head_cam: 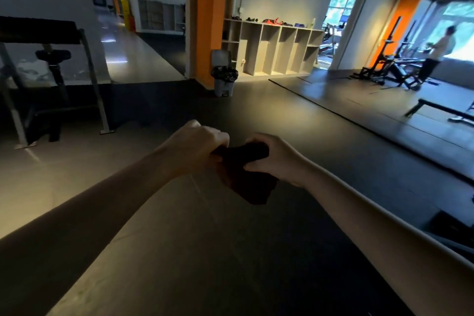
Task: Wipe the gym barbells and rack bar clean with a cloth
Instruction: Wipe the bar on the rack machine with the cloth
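Both my hands hold a dark cloth (246,182) out in front of me over the gym floor. My left hand (197,146) grips the cloth's upper left end with curled fingers. My right hand (272,154) grips its upper right part, and the rest of the cloth hangs down between them. A squat rack with a barbell (400,43) stands far off at the right by the window. No barbell or rack bar is near my hands.
A metal-framed machine (51,72) stands at the left. A lidded bin (223,73) sits by the orange pillar (209,15), with cubby shelves (274,46) behind. A flat bench (441,110) and another person (440,51) are at the right.
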